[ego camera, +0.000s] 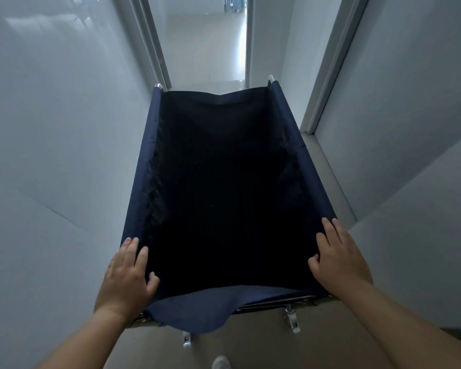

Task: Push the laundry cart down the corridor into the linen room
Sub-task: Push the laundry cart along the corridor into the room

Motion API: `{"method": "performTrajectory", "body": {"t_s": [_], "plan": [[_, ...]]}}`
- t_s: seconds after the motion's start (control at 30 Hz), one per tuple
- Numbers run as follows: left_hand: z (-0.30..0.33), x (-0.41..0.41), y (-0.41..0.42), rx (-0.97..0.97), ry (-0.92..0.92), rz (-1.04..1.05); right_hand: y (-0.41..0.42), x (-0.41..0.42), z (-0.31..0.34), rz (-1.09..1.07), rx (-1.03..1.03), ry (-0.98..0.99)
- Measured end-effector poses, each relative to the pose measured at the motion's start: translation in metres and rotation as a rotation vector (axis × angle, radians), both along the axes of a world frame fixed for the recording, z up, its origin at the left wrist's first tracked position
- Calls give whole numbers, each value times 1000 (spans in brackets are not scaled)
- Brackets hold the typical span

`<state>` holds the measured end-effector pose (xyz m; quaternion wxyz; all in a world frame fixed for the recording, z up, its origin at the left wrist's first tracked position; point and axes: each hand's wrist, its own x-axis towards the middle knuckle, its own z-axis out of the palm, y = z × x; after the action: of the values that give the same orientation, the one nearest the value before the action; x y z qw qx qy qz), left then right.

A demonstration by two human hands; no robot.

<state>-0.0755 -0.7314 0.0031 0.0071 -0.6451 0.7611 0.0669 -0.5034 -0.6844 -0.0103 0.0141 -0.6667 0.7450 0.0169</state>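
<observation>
The laundry cart [224, 187], a navy fabric bin on a metal frame, stands in a narrow corridor between pale glossy walls, its far end at a doorway [205, 43]. The left hand [127, 275] lies on the near left corner of the cart's rim, fingers spread flat along the side edge, thumb hooked inside; it is not closed round anything. The right hand [338, 258] rests likewise on the near right corner, fingers extended along the rim, thumb curled inward.

The bin's interior is too dark to show whether it holds anything. A fabric flap [197, 312] hangs over the near edge and hides part of the frame. Below it, two chrome caster brackets [292, 319] show only partly; the wheels cannot be made out. A white shoe [221, 363] is cut off by the bottom edge. Beyond the doorway the floor is bright and washed out.
</observation>
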Motion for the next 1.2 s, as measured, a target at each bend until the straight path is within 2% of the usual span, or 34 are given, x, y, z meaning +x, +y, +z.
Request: {"method": "performTrajectory", "body": {"t_s": [0.23, 0.7, 0.97, 1.2], "plan": [[-2, 1, -116, 14, 5, -3, -111, -1, 2, -18, 15, 31], [-6, -36, -336, -7, -30, -7, -345, -46, -20, 17, -74, -66], [-5, -64, -475, -36, -34, 38, -493, -77, -29, 59, -75, -22], [-7, -76, -557, -57, -63, 43, -581, -86, -26, 58, -95, 14]]}}
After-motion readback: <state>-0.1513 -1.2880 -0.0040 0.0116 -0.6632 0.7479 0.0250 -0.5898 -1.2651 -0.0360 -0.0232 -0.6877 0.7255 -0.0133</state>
